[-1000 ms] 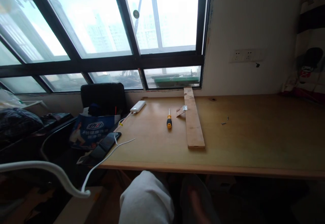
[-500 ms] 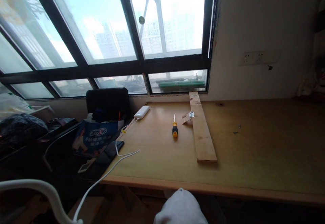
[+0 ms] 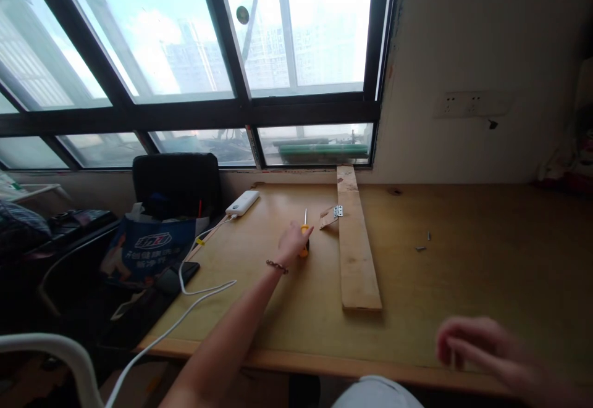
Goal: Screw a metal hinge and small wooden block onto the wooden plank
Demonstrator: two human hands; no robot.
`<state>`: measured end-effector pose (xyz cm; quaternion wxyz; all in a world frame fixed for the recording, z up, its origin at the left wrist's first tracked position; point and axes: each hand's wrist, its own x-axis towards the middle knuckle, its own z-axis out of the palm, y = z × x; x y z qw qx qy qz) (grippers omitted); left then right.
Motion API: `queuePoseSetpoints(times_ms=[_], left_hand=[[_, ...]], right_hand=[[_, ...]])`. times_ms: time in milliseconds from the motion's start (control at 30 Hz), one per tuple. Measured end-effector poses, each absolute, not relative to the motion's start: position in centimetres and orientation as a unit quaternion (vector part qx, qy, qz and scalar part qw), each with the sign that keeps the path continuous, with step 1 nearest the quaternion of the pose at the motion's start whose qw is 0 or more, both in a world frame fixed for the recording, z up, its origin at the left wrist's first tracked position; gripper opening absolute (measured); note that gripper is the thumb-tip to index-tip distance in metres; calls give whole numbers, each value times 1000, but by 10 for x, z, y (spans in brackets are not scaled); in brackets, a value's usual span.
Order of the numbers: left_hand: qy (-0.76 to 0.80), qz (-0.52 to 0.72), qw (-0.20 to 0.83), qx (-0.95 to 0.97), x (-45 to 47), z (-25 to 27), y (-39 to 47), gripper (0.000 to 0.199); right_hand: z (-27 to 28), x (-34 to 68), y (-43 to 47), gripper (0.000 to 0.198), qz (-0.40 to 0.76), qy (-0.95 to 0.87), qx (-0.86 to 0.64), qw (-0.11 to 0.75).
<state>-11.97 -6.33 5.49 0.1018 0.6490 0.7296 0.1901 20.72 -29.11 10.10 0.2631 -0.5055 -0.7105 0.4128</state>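
My left hand (image 3: 293,240), with a bracelet at the wrist, is closed round the handle of a yellow and black screwdriver (image 3: 304,249). The screwdriver lies on the table, its shaft pointing towards the window. To its right is a long wooden board (image 3: 357,253) with a metal hinge (image 3: 338,211) at its left edge. A small wooden piece (image 3: 328,218) is joined there and sticks out to the left. My right hand (image 3: 479,346) is over the table's front edge at the right, its fingers curled but smeared by motion; I cannot make out anything in them.
Two small screws (image 3: 420,249) lie on the table (image 3: 486,284) right of the board. At the left are a white power bank (image 3: 243,203), a white cable (image 3: 208,291) and a dark phone (image 3: 189,269). A chair (image 3: 178,179) with a blue bag (image 3: 143,247) stands beyond the left edge.
Both hands have come into view. The left has reached in and closed on the screwdriver's handle; the right has appeared at the lower right. The camera view has shifted slightly.
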Motion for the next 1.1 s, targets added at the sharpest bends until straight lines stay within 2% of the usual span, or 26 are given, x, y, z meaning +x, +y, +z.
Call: queuePoseSetpoints(times_ms=[67,200,333,467,533,633,767,867,1000,1100], left_hand=[[735,142,132,650,-121,47,-52,51],[748,163,149,626,-127,35,-56,53],[733,221,144,627,-137,29,-67,56],[663,333,35,670,-141,30,-60,46],[600,354,16,717,-138,35,-48,39],[529,332,57,779,-129,42,-21,47],[509,253,156,808,-104,45,12,79],[508,219,195,810,-85,39,26,92],[510,235,190,805,-73,27,28,85],[515,240,172,805,-73,23,24,74]], right_hand=[[100,214,-252,30,343,-725,-529,278],[71,225,-173,25,72,-715,-608,337],[23,252,-127,28,-63,-693,-647,313],[-12,280,-115,39,-63,-717,-637,275],[-21,288,-114,40,-43,-723,-638,260],[-23,291,-113,36,-19,-720,-648,249],[-15,287,-115,26,-11,-713,-659,241],[-14,284,-116,23,-14,-713,-662,231],[-17,279,-117,23,-20,-703,-665,251],[-4,261,-112,24,1,-685,-645,338]])
